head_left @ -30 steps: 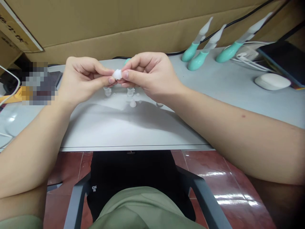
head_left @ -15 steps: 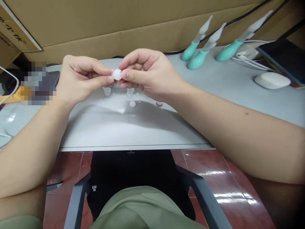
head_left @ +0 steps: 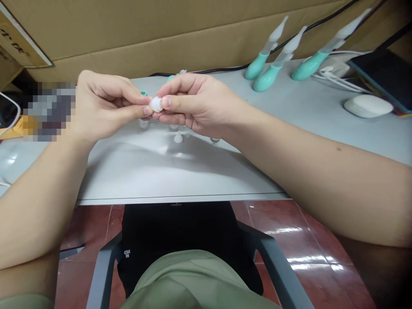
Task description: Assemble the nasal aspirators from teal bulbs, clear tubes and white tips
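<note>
One small white domed piece (head_left: 156,104) was held up between our two hands, above the far half of the pale table (head_left: 180,180). Our left hand (head_left: 106,103) pinched its left end between thumb and forefinger; the rest of those fingers were bent out of sight, and we could not tell quite how they lay. Our right hand (head_left: 199,103) gripped the other end, thumb against it and forefinger arched over the top, the remaining fingers curled below.

Just beyond our left fingertips we saw a green rim (head_left: 143,92), mostly hidden, and past the right hand a teal piece (head_left: 170,78), also partly covered. Below the hands, small parts lay on the table: a translucent part (head_left: 143,125), a tiny ring (head_left: 152,125) just beside it, and a white cone (head_left: 178,137) standing nearer to us. Another small part (head_left: 215,140) showed beside our right wrist, which hid some of it.

Farther to our right, three teal bulbs (head_left: 268,79) stood tilted, with clear necks and white tapered tips. Past them were a white rounded object (head_left: 368,106) and a dark flat object (head_left: 383,74). Black cable (head_left: 225,70) ran along the foot of the cardboard (head_left: 128,34). Below the table edge we saw our green clothing (head_left: 199,279) and red floor tiles (head_left: 315,257).
</note>
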Demonstrator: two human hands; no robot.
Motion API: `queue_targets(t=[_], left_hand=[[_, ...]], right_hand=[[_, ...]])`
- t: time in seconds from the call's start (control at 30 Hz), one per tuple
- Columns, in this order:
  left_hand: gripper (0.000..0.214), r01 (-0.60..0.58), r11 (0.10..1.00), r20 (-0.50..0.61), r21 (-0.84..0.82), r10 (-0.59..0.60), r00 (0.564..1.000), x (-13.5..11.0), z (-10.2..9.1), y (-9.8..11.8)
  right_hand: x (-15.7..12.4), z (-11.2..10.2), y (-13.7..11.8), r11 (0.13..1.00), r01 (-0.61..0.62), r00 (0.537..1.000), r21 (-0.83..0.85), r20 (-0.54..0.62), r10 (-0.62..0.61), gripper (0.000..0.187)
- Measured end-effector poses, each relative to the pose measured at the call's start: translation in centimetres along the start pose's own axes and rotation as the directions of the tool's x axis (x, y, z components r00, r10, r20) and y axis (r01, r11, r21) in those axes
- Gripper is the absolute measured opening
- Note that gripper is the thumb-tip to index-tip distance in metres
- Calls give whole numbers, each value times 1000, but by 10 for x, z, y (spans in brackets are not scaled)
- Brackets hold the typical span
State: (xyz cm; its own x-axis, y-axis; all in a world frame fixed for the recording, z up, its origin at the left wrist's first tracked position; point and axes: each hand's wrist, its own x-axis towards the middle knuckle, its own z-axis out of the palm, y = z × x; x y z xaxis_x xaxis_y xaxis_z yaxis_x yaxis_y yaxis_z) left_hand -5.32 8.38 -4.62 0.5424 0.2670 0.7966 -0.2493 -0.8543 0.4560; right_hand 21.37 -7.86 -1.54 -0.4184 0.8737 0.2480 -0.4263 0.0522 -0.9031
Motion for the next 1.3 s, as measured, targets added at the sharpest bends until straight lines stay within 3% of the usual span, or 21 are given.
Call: queue_targets(t=[0.1,0.23,0.4,0.5,0.6,0.67,0.7,0.73,0.8,0.87,0.93,1.0,1.07,1.13,1.23,1.3], left_hand=[[84,-14,1000,-38,-5,14,999,-2,1,3],[62,-109,993,-101,-43,104,989,-3,14,24],[84,-83,996,-98,-40,79,992,-4,18,9],[90,-86,996,-113,-32,82,990,-5,11,-9],[93,-50,999,-39,9,51,998,-7,-8,-16],[76,13,996,-68,83,-8,998,-8,-25,-18],[65,42,992,-132,120,-26,991,-9,-33,-20],[59,40,990,-181,138,-14,983,-10,-39,-25],[67,-73,991,-210,109,95,973,-13,-48,-41],[76,-155,987,-233,52,163,959,-14,-51,-67],[82,-171,984,-273,54,179,945,-13,-53,-99],[83,-213,977,-202,30,215,956,-12,-56,-130],[77,-107,992,-192,66,118,974,-14,-63,-152],[71,38,994,-165,104,-21,986,-18,-70,-161],[67,187,974,-149,129,-167,975,-28,-75,-147],[73,170,977,-173,132,-146,974,-32,-71,-126]], right_hand=[[-2,5,-1,999,37,999,18,-23,-37,22],[-3,8,-3,998,6,998,-65,-65,-11,27],[0,3,0,1000,-7,999,-25,-46,5,31],[4,4,1,999,-35,999,-26,-36,34,32],[6,8,-4,1000,-14,998,-23,-57,13,29],[8,11,-11,987,45,991,-152,-118,-63,24],[10,12,-14,948,80,979,-306,-153,-132,22],[11,13,-18,850,96,968,-517,-149,-200,23],[16,15,-22,487,84,970,-869,-41,-239,29],[21,20,-22,142,67,992,-988,51,-116,29],[27,27,-18,-31,24,999,-999,25,-29,27],[33,34,-14,-109,-9,1000,-994,-6,-24,24],[37,39,-10,-157,-10,1000,-987,-9,-7,18],[41,42,-8,-201,-18,1000,-979,-22,15,17],[46,45,-3,-257,-38,999,-966,-44,20,27],[49,47,-1,-313,-48,997,-949,-63,38,35]])
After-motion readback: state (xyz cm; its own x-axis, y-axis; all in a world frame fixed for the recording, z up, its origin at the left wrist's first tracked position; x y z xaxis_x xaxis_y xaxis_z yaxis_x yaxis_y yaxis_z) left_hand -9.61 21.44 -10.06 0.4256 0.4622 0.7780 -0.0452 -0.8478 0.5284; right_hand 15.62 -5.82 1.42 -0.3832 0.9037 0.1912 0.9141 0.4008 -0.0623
